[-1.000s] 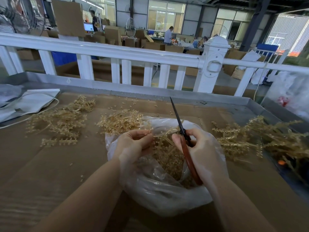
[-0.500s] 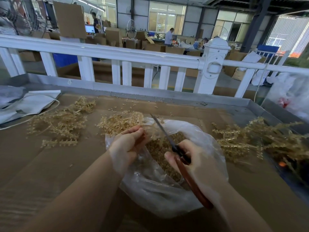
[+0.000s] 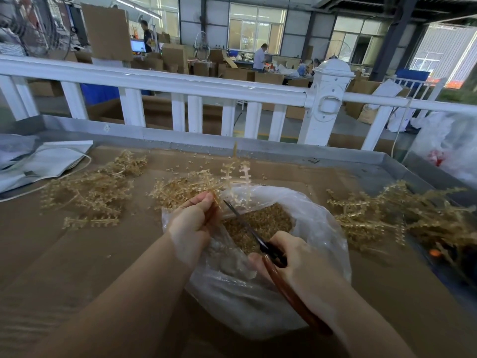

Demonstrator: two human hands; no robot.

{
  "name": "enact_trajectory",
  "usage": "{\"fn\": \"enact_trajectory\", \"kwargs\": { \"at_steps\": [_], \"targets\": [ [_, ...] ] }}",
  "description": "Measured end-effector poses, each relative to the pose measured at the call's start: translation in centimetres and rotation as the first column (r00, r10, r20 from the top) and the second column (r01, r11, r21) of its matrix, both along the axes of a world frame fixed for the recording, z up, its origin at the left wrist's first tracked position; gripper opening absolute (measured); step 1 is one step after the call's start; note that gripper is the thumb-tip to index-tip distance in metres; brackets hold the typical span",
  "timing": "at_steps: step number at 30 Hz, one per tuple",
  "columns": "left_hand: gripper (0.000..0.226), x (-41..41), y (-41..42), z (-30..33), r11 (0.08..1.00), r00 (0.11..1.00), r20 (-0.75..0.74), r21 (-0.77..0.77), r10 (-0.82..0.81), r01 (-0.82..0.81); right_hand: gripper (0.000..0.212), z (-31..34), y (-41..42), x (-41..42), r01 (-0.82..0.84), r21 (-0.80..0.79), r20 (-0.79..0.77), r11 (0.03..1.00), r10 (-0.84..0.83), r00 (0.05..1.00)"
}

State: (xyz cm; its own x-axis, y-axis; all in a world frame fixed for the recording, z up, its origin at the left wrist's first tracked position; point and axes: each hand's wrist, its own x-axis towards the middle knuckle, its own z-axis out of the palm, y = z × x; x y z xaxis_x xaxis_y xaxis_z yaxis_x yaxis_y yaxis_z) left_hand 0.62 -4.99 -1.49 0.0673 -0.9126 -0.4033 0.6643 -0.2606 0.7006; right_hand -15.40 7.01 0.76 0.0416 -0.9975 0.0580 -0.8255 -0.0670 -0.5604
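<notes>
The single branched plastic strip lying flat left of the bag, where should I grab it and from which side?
Pinch the strip on its straight middle spine, probably midway along, coming down from above on the near side. It lies flat on the cardboard with short nubs along both edges, and the tangled pile crowds its far side.

Daylight from big windows [image 3: 255,24] at back and opening [image 3: 444,50] far right, blown out white. Roof [image 3: 374,3] above dim, near black. My table [image 3: 64,267] evenly lit, shadows soft and faint. Glare on bag [image 3: 322,223]; pale sheen on my right hand [image 3: 304,264]. Sprig [image 3: 237,177] in my left hand [image 3: 191,226] smeared by motion. Scissors [image 3: 282,280] handle soft toward bottom edge. Pile [image 3: 413,215] at right edge blurred too. Wide lens bows railing [image 3: 180,83], stretches my forearms [image 3: 129,306]. Far workers [image 3: 259,58] small, grainy, unsharp.
</notes>
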Motion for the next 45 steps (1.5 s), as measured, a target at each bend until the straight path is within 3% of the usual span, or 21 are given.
{"fn": "enact_trajectory", "kwargs": {
  "at_steps": [10, 16, 30, 45],
  "targets": [
    [0.021, -0.9, 1.2, -1.0, 0.998, 1.0, -0.005, -0.059, -0.002, 0.001, 0.03, -1.7, -0.6, 1.1, -0.007, -0.139, -0.059, 0.99, -0.001, 0.998],
    [0.013, -0.8, 1.7, -1.1, 0.997, 1.0, -0.007, -0.08, -0.017, 0.017, 0.029, -2.0, -0.7, 1.0, 0.013, -0.18, -0.003, 0.984, -0.013, 1.0],
    [0.01, -1.0, 1.5, -1.2, 0.987, 0.996, 0.09, -0.157, -0.02, 0.034, 0.039, -0.7, -1.8, -0.2, 0.012, -0.016, 0.058, 1.0, -0.011, 0.998],
    [0.016, -1.4, 2.1, -0.1, 0.982, 0.995, 0.007, -0.16, -0.103, 0.103, 0.037, 0.8, -1.4, -0.3, -0.019, 0.081, 0.205, 0.997, 0.002, 0.979]
  ]
}}
